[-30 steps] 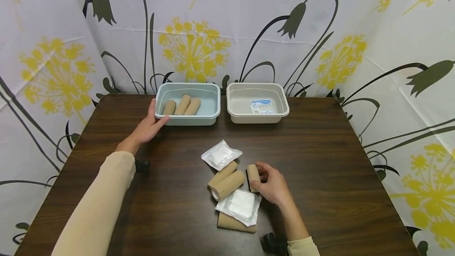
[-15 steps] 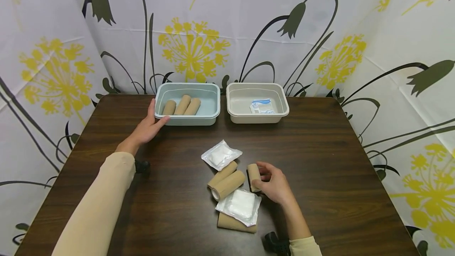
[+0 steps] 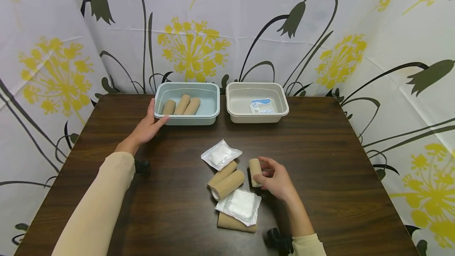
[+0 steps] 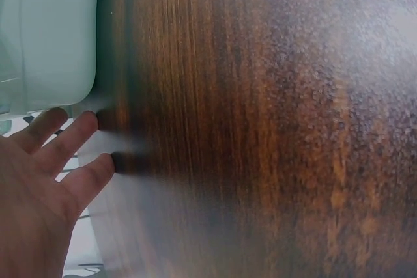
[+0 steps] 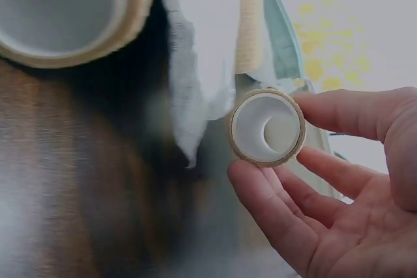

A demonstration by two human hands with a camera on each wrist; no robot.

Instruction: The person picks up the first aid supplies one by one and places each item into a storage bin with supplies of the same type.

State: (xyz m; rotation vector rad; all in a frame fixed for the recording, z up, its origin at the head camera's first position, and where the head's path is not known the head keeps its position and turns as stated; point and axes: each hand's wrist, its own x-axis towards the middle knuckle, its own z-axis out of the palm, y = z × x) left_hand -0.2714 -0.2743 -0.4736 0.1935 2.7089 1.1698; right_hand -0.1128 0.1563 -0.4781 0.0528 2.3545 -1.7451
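Note:
My right hand [image 3: 279,183] pinches a tan bandage roll [image 3: 254,172] between thumb and fingers, just right of the pile. In the right wrist view the roll's tan rim [image 5: 236,144] and white hollow core face the camera. My left hand [image 3: 143,128] rests at the left front corner of the light blue tray [image 3: 199,121], thumb at the front rim, fingers straight along the side. Three tan rolls [image 3: 182,104] lie inside that tray. In the pile are more tan rolls [image 3: 229,185] and two white gauze pads in clear wrappers [image 3: 239,204], one covering part of a roll.
Right of the blue tray stands a beige tray [image 3: 257,118] holding a white and blue packet [image 3: 262,106]. Both trays sit at the back edge of the dark wooden table [image 3: 330,161]. A flowered curtain [image 3: 213,23] hangs behind and at both sides.
My right hand has moved the pinched bandage roll slightly up and to the right, away from the pile. The left hand stays at the blue tray.

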